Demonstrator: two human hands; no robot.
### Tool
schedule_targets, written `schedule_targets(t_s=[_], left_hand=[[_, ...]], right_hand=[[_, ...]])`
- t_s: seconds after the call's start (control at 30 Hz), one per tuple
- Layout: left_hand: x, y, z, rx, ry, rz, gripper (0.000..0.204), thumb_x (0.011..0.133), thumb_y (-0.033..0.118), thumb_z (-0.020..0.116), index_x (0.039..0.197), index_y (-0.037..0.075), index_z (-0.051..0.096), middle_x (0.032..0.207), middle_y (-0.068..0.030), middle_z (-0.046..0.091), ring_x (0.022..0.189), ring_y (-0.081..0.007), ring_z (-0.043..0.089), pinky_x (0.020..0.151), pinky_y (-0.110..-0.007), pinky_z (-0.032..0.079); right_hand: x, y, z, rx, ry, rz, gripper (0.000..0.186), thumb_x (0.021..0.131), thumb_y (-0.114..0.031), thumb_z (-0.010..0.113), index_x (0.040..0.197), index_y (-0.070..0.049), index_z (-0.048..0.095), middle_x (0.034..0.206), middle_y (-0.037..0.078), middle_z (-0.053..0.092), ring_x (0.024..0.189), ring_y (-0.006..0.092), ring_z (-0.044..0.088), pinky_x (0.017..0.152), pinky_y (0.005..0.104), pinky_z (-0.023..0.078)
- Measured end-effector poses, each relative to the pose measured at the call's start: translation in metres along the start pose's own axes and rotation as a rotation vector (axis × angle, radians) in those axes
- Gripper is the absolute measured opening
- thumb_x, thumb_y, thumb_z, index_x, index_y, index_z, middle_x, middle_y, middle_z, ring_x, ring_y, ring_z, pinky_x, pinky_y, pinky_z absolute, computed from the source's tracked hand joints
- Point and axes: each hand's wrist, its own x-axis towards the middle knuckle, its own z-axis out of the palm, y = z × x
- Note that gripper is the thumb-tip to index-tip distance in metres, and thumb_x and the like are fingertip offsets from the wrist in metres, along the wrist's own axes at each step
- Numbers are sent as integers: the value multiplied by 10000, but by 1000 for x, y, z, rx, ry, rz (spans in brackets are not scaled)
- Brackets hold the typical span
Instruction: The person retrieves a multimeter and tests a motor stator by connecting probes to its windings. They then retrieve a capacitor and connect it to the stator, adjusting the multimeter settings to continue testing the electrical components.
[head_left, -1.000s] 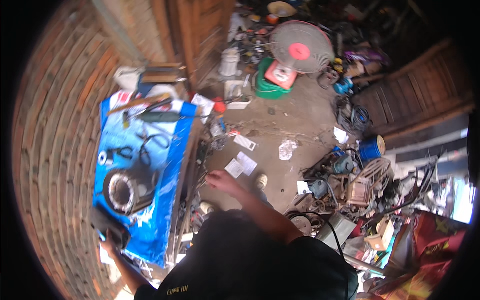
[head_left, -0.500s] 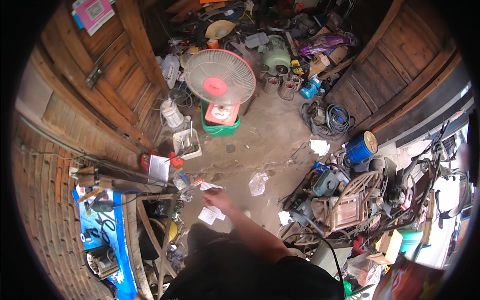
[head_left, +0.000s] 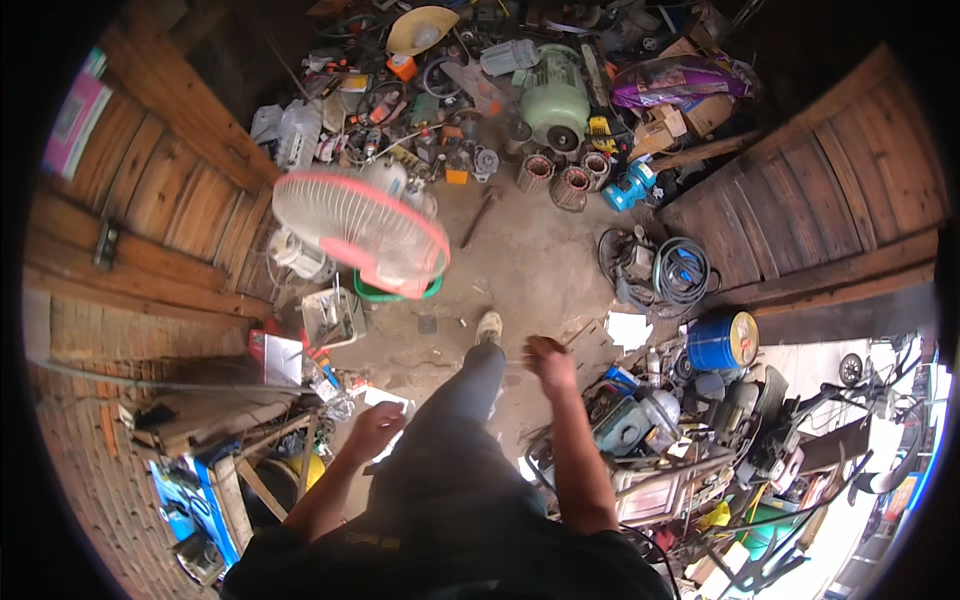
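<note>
My left hand [head_left: 376, 432] hangs beside my left thigh with its fingers loosely bent and nothing seen in it. It is nearest to some white papers [head_left: 388, 402] on the floor. Out in front to the right is my right hand [head_left: 549, 366], fingers curled and smeared by motion; whether it holds anything is unclear. Between the hands one leg in grey trousers [head_left: 455, 392] reaches forward, its light shoe [head_left: 489, 327] on the concrete floor. Ahead on the left, a pink-rimmed pedestal fan [head_left: 365, 228] stands over a green tub [head_left: 398, 290].
Wooden doors flank the opening. Beyond lie a green motor [head_left: 555, 100], wound stators [head_left: 572, 187] and a hammer [head_left: 482, 218]. A coiled hose [head_left: 683, 272], a blue drum [head_left: 722, 340] and piled machine parts line the right. Left are a white bin [head_left: 333, 318] and a blue-covered bench [head_left: 195, 508].
The view has moved forward, and the fan now appears closer and further left. My right hand has swung away from the papers to the right. My left hand and a stepping leg have come into view.
</note>
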Motion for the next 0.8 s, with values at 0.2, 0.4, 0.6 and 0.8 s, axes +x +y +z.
schedule_targets(t_s=[0.2,0.4,0.6,0.8], left_hand=[[149,253,35,-61,-163,144,290,913,128,646,1156,-9,569,1013,-93,664,959,-143,647,826,-294,527],[281,347,27,-191,-92,6,246,936,99,609,1150,-12,559,1038,-74,655,997,-130,625,865,-278,499],[425,407,-5,312,103,260,219,853,105,662,1044,4,625,997,-121,662,954,-252,647,845,-347,509],[510,492,-23,606,132,515,179,842,-29,607,1014,-6,651,1041,-87,668,942,-178,651,805,-291,537]], right_hand=[[115,-157,-107,82,309,153,221,865,-202,633,960,-4,647,787,89,662,590,151,612,532,247,467],[246,-253,-156,81,362,222,221,853,-210,645,984,-31,653,797,75,652,588,151,586,534,268,460],[435,-343,-172,208,395,110,165,879,-133,576,731,-103,510,626,-3,477,488,100,431,436,253,328],[555,-460,-161,268,364,-45,193,889,-190,620,965,-13,636,784,69,652,581,139,606,521,244,456]])
